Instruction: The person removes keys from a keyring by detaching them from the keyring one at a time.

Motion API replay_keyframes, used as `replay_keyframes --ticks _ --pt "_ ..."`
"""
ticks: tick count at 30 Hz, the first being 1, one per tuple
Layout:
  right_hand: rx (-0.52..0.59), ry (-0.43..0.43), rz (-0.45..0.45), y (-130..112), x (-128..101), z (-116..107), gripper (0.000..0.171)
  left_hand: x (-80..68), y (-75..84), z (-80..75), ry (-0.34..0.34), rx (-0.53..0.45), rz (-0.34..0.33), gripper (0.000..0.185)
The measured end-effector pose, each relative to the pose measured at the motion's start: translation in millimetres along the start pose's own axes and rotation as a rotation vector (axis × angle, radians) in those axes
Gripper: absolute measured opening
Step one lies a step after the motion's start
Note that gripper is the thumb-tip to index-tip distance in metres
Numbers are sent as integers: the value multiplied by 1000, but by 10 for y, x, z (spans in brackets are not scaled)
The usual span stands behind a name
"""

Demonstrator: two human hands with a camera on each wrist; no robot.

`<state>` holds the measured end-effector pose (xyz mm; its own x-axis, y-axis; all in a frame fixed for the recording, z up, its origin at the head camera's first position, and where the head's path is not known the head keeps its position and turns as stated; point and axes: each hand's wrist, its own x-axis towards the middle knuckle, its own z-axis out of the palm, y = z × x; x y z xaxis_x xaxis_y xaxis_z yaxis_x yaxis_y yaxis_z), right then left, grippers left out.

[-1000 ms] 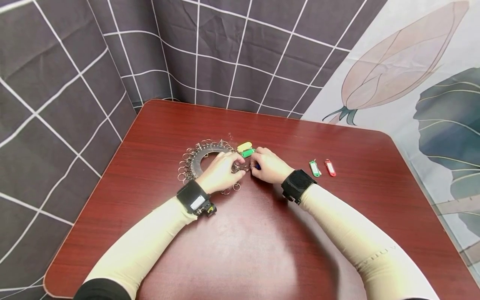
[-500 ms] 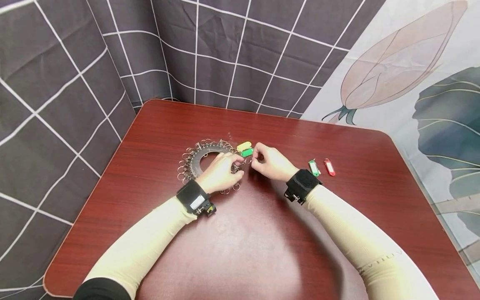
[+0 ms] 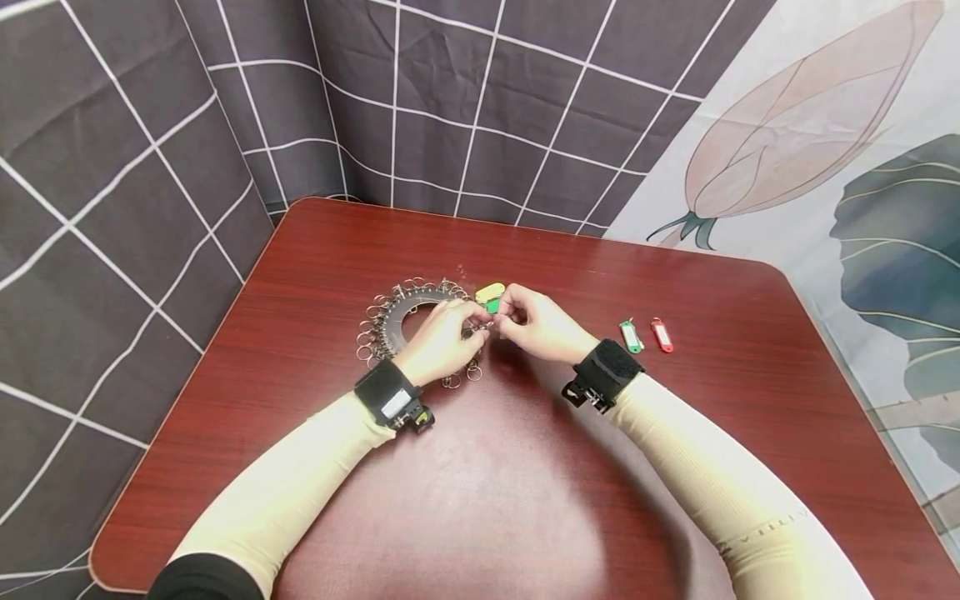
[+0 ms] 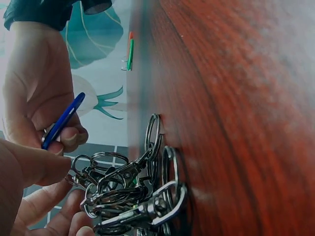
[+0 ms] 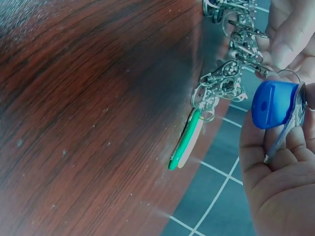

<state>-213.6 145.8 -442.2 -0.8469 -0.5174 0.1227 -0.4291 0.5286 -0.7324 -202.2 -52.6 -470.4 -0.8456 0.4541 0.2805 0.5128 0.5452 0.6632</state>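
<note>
A dark ring-shaped holder [image 3: 399, 315] hung with several metal clasps [image 4: 130, 196] lies on the red-brown table [image 3: 525, 467]. My left hand [image 3: 474, 322] rests over its right side and pinches one clasp [image 5: 231, 78]. My right hand [image 3: 504, 313] meets it fingertip to fingertip and grips a blue key tag [image 5: 273, 104], also seen as the blue key tag [image 4: 61, 120] in the left wrist view. A green tag [image 5: 184, 140] hangs from a clasp beside the blue one. A yellow tag [image 3: 489, 292] lies just behind the hands.
A loose green tag [image 3: 630, 337] and a red tag [image 3: 661, 334] lie side by side on the table, right of my right wrist. Checked dark cloth and a leaf-print cloth hang behind the table's far edge.
My right hand rose off the table with the blue tag and shifted left until its fingertips met my left hand's. The left hand stayed on the clasps.
</note>
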Motion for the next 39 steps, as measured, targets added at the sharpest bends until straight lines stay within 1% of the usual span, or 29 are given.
replay_keyframes --ticks 4,8,9,11,13,17,20,23,25,27,30,34,39 --pt "47 -28 2 -175 -32 -32 6 2 -7 3 -11 12 12 25" --pt "77 -50 3 -362 -72 -75 7 -3 -7 1 -55 30 33 27" --pt "78 -52 4 -367 -74 -74 8 -5 -8 1 -66 23 29 27" --pt "66 -48 9 -328 -68 -62 9 -8 -14 3 -76 3 11 24" --pt "41 -42 13 -252 -53 -47 10 1 -28 8 -71 -25 -8 20" --pt "-5 -18 17 -89 -26 -26 11 20 -57 10 -32 -76 -28 13" --pt "3 -4 19 -38 -24 -25 12 30 -67 4 -10 -104 -43 10" --pt "57 5 28 -17 -28 0 12 30 -54 -4 5 -139 -77 8" --pt "108 8 37 -113 -47 2 12 24 -38 -10 22 -162 -97 7" --pt "158 11 49 -191 -67 10 13 15 -24 -13 45 -181 -109 7" --pt "212 14 75 -169 -77 43 13 5 -17 -10 78 -198 -117 8" --pt "257 16 102 112 -50 121 14 -3 -15 -6 88 -183 -145 8" --pt "309 -7 109 170 -46 97 13 -10 3 -13 62 -153 -151 6"
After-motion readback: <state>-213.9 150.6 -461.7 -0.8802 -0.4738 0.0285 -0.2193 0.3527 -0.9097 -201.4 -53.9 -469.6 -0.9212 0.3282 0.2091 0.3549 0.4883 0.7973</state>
